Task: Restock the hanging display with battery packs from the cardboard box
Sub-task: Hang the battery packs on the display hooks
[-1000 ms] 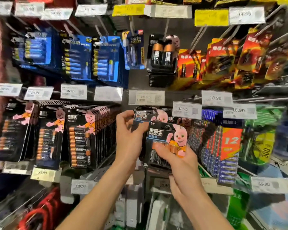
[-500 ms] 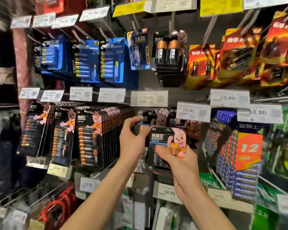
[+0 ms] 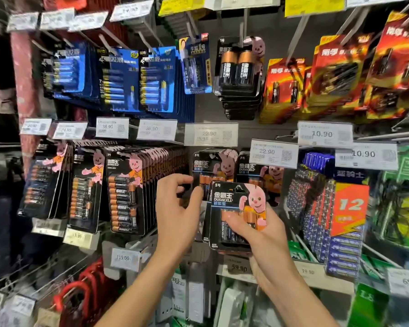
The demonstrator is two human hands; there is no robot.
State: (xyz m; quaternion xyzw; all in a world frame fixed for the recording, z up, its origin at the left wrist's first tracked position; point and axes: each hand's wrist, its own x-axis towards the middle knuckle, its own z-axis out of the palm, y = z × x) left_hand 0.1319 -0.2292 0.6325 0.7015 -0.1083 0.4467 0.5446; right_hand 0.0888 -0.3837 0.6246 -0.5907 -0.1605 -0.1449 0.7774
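Now batt pack (image 3: 232,201) in R hand (image 3: 263,236).

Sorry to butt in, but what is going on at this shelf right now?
A person is restocking batteries. Their right hand holds a small stack of battery packs just in front of the hanging packs under the 22.90 price tag. The left hand is raised beside those hanging packs, fingers curled; whether it grips one is unclear.

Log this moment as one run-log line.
right grip: holds battery packs | left grip: curled at hanging packs, hold unclear | cardboard box: not in view
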